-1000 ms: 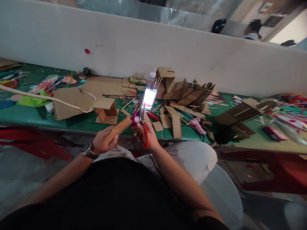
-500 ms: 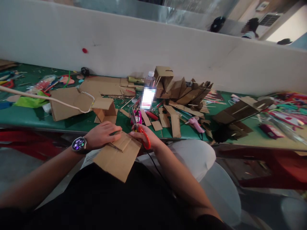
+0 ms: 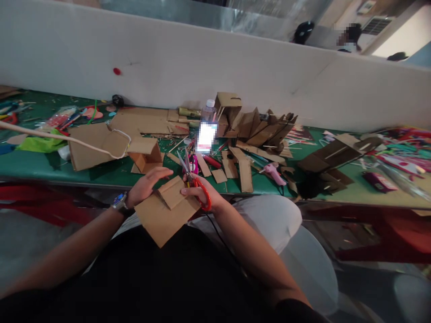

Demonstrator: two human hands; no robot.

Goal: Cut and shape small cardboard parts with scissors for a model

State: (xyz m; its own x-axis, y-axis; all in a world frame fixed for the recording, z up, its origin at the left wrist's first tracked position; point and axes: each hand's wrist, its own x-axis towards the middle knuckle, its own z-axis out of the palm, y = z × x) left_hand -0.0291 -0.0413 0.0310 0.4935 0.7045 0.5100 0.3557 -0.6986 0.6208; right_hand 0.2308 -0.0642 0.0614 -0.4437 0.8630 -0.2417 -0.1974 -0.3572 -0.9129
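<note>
The cardboard [image 3: 164, 224] and scissors [image 3: 189, 176] are hiding some fingers of your right hand [image 3: 202, 194]; your left hand [image 3: 144, 187]'s contact with the cardboard is escaping view. Pixelation is masking the bright screen [image 3: 206, 137]. The view's edges are cutting off the counter [image 3: 40, 167], and the partition [image 3: 175, 67] is hiding most of a distant person [image 3: 352, 37].

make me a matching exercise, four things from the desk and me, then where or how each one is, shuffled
Things:
1. scissors
2. bottle
3. glue gun
4. watch

Places and states:
a. pink, lying on the green table
b. strapped around the left wrist
c. held in the right grip
d. white-capped, standing near the wall

Pairs: 1-c, 2-d, 3-a, 4-b
</note>
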